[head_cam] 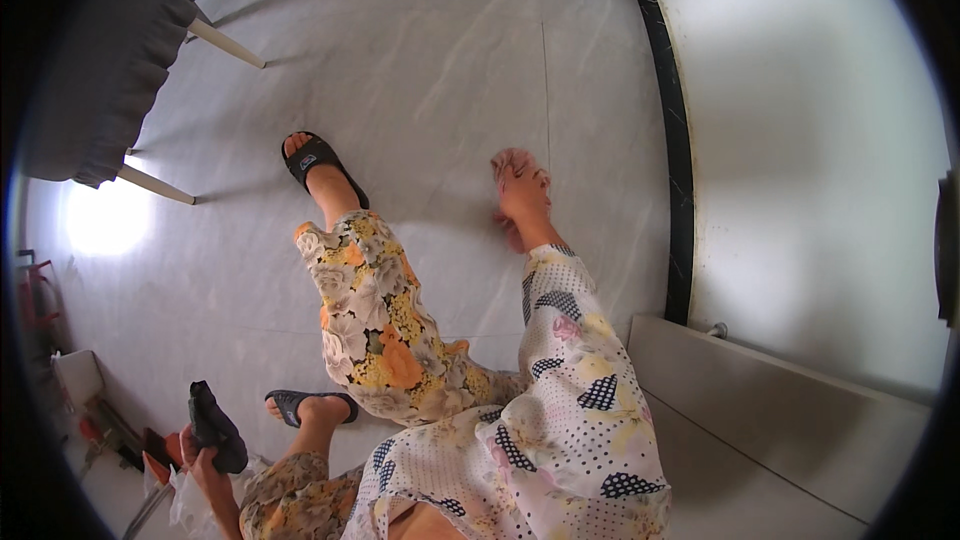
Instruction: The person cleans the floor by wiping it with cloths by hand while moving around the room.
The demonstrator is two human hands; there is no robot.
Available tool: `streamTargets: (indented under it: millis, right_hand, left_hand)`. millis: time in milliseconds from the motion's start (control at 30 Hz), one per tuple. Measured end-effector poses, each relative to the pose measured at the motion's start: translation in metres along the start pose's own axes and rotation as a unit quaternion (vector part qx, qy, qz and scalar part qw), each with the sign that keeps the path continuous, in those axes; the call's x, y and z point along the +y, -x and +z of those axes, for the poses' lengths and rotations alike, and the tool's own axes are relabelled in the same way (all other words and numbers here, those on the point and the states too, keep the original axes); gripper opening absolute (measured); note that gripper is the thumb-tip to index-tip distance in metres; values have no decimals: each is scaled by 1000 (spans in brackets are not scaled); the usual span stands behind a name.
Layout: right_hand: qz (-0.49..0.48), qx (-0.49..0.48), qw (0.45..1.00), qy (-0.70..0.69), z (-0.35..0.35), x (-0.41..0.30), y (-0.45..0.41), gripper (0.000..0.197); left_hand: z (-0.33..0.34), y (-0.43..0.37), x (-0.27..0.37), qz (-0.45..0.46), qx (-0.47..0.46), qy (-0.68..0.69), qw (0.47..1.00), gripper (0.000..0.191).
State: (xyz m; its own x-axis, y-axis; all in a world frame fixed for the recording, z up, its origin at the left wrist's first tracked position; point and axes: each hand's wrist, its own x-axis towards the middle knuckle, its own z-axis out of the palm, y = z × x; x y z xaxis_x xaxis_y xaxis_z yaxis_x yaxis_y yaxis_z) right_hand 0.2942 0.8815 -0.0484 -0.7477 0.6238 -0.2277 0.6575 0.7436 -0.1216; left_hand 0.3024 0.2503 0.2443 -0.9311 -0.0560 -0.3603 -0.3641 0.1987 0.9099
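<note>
My right hand (523, 191) presses a crumpled pink cloth (514, 160) against the grey floor (442, 75). Some of the cloth shows past the fingertips and along the hand's edge; the palm side is hidden. At the lower left, beside my bent leg, my left hand (196, 456) grips a dark, folded cloth (215, 431) above the floor.
A black skirting strip (677, 142) runs along the white wall (780, 90) at right, meeting a pale panel (750, 390). Pale legs (225, 43) stand under dark ruffled fabric (112, 82). Lower left are a plastic bag (187, 506) and several reddish things (159, 457).
</note>
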Motion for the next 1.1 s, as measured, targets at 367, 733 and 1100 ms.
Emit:
streamTargets:
  millis: [367, 733, 1100]
  right_hand:
    - [-136, -163, 977, 6, -9, -16, 109, 81]
    - [-28, -23, 999, -1, -29, -45, -6, 62]
    - [76, 9, 974, -214, -74, 128, -4, 58]
  left_hand:
    - [7, 2, 11, 23, 36, 17, 999, 43]
    - [14, -4, 16, -25, 8, -1, 1000, 43]
    - [-3, 0, 6, -15, 86, -18, 996, 40]
